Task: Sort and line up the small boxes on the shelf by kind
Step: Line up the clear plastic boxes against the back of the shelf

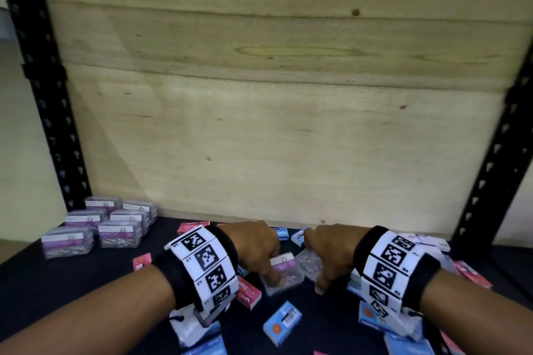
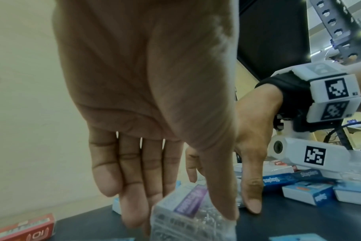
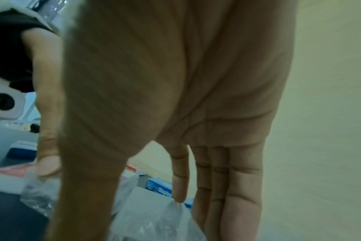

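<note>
Two clear plastic boxes of clips lie side by side on the black shelf (image 1: pixel 86 282). My left hand (image 1: pixel 272 271) pinches the purple-labelled clear box (image 1: pixel 284 264), thumb on its near side and fingers behind it. The left wrist view shows that clear box (image 2: pixel 188 207) between the thumb and fingers of my left hand (image 2: pixel 183 218). My right hand (image 1: pixel 323 265) pinches the second clear box (image 1: pixel 310 264) just to the right. In the right wrist view this second clear box (image 3: pixel 146 212) sits between thumb and straight fingers of my right hand (image 3: pixel 144 225). Both boxes touch the shelf.
Several matching purple-labelled clear boxes (image 1: pixel 101 225) stand grouped at the back left. Red boxes (image 1: pixel 248 294) and blue boxes (image 1: pixel 282 323) lie scattered around my hands, with white boxes (image 1: pixel 432 242) at the right. A wooden back panel (image 1: pixel 259 124) and black uprights (image 1: pixel 43 95) bound the shelf.
</note>
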